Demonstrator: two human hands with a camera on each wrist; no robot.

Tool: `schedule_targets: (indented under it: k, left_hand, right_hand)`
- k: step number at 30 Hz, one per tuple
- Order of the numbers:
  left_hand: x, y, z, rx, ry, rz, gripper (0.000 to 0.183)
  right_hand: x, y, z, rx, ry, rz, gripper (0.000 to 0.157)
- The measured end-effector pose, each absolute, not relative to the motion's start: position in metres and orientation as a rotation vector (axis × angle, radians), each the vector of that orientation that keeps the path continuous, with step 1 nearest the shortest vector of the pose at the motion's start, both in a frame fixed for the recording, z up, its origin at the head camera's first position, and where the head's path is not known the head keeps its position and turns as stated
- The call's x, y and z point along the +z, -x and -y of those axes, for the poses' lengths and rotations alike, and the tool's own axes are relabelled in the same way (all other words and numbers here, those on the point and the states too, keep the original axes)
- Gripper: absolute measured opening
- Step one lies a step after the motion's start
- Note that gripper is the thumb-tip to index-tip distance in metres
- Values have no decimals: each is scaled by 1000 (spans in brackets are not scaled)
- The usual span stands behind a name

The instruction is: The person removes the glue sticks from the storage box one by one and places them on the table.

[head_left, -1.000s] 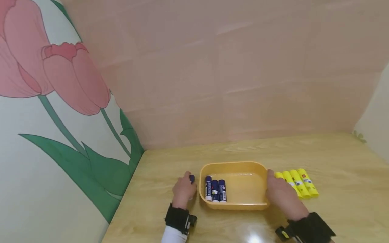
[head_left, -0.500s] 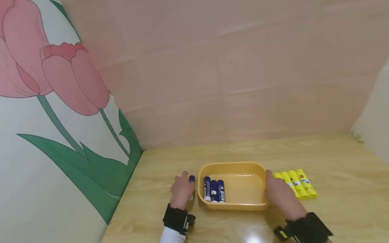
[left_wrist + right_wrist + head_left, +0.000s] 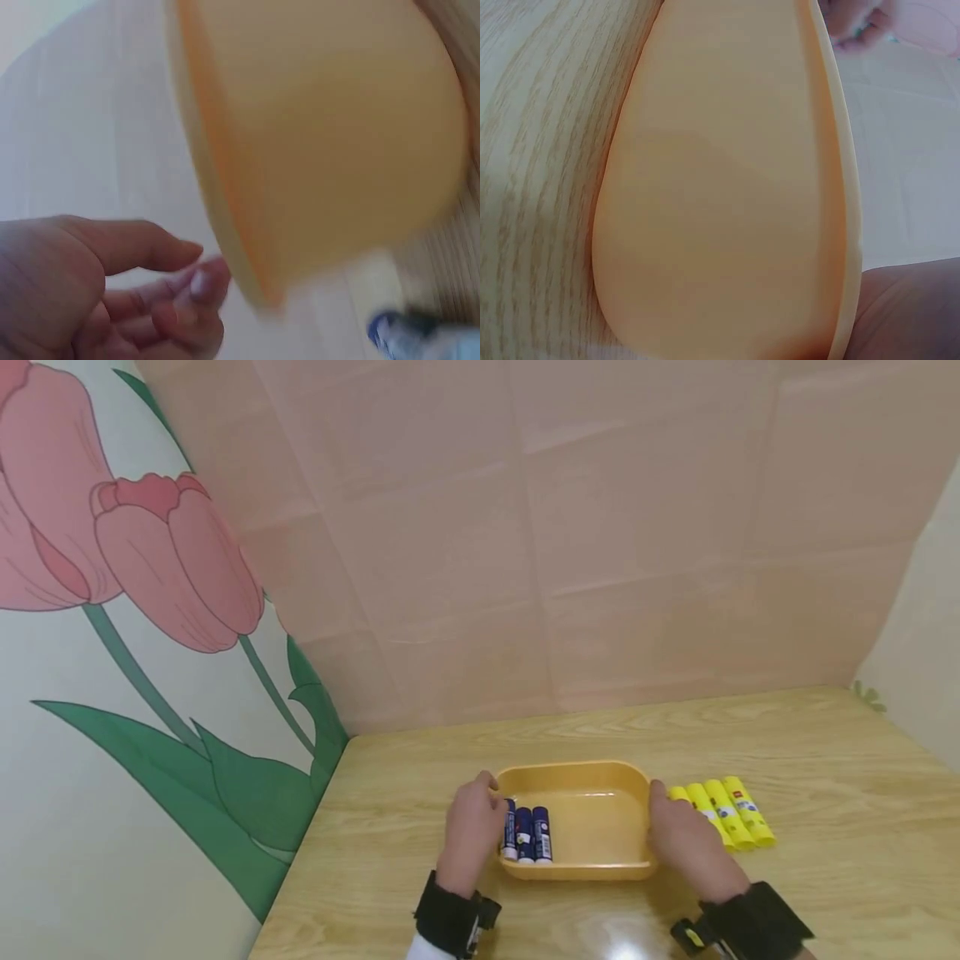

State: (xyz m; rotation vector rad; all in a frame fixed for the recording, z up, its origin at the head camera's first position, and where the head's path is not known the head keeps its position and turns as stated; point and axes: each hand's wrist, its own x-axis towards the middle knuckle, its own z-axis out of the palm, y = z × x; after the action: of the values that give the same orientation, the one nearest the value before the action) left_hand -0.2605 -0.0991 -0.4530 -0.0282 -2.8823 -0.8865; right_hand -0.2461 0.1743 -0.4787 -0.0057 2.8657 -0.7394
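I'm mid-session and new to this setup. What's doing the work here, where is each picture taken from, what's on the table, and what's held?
No machine here: a person works with a bare left hand and right hand. The wide picture is taken from the head, the two close ones from each wrist. On the table sits a yellow tray; three blue tubes lie in its left end, and four yellow tubes lie to its right. The left hand is at the tray's left end, with nothing visibly held. The right hand is at the other end; its fingers are mostly hidden, so I can't confirm a grip.
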Motion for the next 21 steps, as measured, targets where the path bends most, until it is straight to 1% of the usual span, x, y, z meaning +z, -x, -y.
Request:
schedule_targets:
  k: [3,7,11,15,21]
  left_hand:
    - [-457,252,80,-864,143,2946,27]
    - [-475,248,64,-632,207,3065,30]
    - [-489,251,58,-546,208,3089,27]
    - [-490,252,54,-505,215,3064,26]
    - [-488,253,49,-409,202,3080,35]
  right_hand:
    - [-479,245,-174,-734,17,-2878,64]
    - [-479,244,-173,-730,25,-2896,62]
    - [-478,244,-172,-731,34,-2907,62]
    - [-478,243,-175,-735,44,-2923,63]
    - [-481,243,-175,-761,32,-2906,65]
